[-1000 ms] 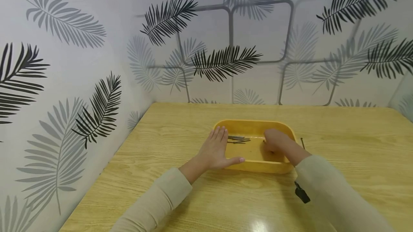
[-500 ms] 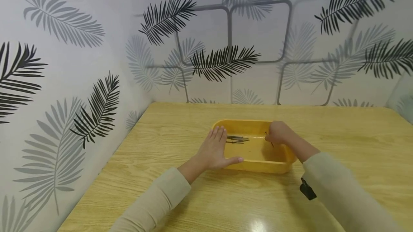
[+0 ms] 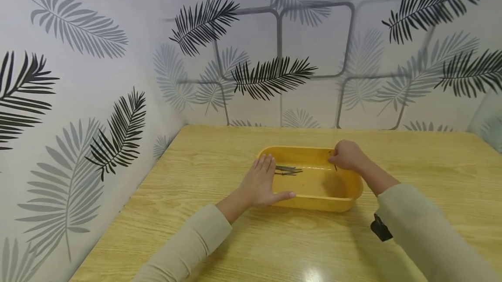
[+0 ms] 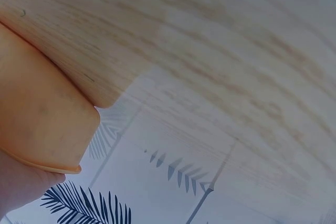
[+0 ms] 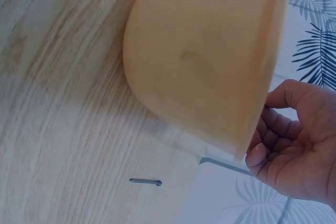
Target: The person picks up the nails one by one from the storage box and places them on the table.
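Leaf-patterned wall panels [image 3: 117,55] fill the upper half of the head view, and a light wooden table [image 3: 235,238] takes up the lower half. At the centre of the frame, slightly right, a yellow tray [image 3: 313,201] is seen on the table. The left hand [image 3: 262,184] is laid flat against the tray's left end, fingers straight and together, thumb stretched along the near wall. The right hand [image 3: 347,155] is held over the tray's far right corner, its fingers curled and pinched on a thin dark nail [image 3: 334,165] that hangs from them above the tray floor. A small bundle of dark nails [image 3: 288,170] is seen lying inside the tray, at its left side, just beside the left fingertips. In the right wrist view, a single loose nail [image 5: 145,182] is shown lying on the table, low in the frame, apart from the tray's outer wall.
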`<control>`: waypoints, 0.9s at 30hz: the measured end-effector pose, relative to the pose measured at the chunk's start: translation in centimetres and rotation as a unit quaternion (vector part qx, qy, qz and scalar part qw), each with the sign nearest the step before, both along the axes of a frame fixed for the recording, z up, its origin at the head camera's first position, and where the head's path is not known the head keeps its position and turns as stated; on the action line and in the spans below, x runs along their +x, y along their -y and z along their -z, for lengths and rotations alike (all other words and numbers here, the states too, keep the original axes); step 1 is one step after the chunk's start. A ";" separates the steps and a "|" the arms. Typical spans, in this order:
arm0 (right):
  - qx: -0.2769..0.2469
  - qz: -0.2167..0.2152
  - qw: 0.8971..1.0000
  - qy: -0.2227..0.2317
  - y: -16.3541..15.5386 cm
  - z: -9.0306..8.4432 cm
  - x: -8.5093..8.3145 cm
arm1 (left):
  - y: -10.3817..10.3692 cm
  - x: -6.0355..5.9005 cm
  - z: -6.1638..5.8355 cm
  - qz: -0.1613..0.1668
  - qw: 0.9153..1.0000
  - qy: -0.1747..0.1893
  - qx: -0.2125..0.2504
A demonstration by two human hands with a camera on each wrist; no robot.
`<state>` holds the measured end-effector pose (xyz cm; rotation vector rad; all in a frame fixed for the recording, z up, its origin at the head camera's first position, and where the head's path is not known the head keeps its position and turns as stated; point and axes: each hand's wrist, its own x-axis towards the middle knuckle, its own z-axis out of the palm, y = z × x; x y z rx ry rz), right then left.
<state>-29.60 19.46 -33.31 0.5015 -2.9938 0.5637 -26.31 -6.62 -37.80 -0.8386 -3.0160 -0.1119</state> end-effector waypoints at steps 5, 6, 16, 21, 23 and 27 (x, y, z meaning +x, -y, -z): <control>-0.002 0.004 1.000 0.002 -0.7 -0.4 0.2 | -0.1 0.0 0.0 0.000 1.000 0.003 0.000; -0.003 0.005 1.000 0.002 -0.9 -0.5 0.2 | -0.1 0.0 0.0 0.000 1.000 0.004 0.001; -0.018 0.032 0.999 0.024 -3.0 -0.6 0.0 | 0.0 0.0 0.1 0.000 1.000 0.002 0.000; -0.027 0.042 0.998 0.034 -4.1 -0.7 0.3 | 0.0 -0.1 0.1 0.001 1.000 0.001 -0.001; -0.026 0.045 0.998 0.034 -4.6 -0.6 0.4 | 0.0 -0.1 0.1 0.001 1.000 0.000 -0.002; -0.028 0.049 0.998 0.037 -5.8 -0.3 0.5 | 0.0 -0.2 0.2 0.001 1.000 0.002 -0.002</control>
